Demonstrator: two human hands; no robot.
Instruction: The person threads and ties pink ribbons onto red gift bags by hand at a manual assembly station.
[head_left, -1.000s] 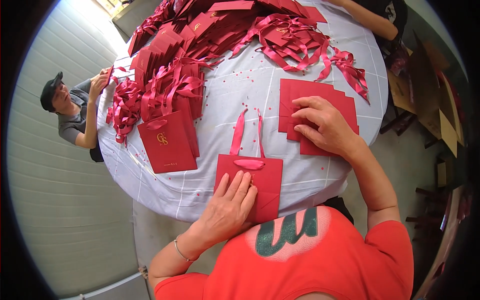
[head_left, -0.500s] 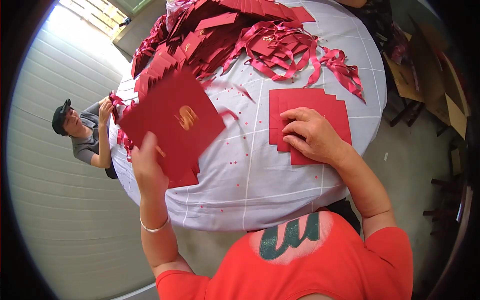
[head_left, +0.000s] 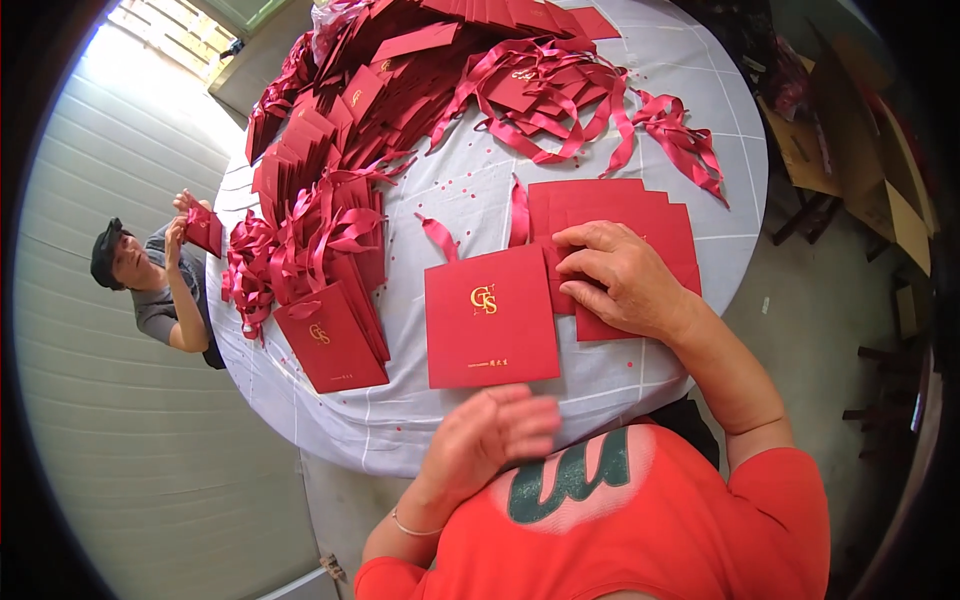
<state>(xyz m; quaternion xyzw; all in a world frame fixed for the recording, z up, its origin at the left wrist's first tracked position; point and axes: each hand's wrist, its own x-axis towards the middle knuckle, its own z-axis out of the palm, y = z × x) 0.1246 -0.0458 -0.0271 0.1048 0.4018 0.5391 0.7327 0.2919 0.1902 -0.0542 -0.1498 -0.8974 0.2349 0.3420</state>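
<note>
A flat red paper gift bag [head_left: 488, 330] with a gold emblem lies in front of me, its ribbon handles trailing from the top edge. Just below its near edge is my left hand [head_left: 490, 440], blurred, fingers stretched out and nothing in them. My right hand [head_left: 625, 275] rests on a loose, overlapping stack of flat red pieces [head_left: 600, 200] to the right. Its fingers are loosely bent, with a gap between thumb and forefinger. The bag's right edge meets that stack. At the left, more red bags [head_left: 335, 345] lean together, with pink-red ribbons [head_left: 300, 235] bunched above them.
A big heap of red bags [head_left: 400, 90] covers the table's far side, beside a tangle of ribbons [head_left: 560, 140]. Small red dots lie scattered on the white tablecloth [head_left: 460, 210]. A capped person [head_left: 160, 270] at the left holds a red bag. Cardboard boxes [head_left: 860, 170] stand right.
My left hand has carried a red bag from the left to the middle, let go of it and drawn back toward me. My right hand has stayed on the stack.
</note>
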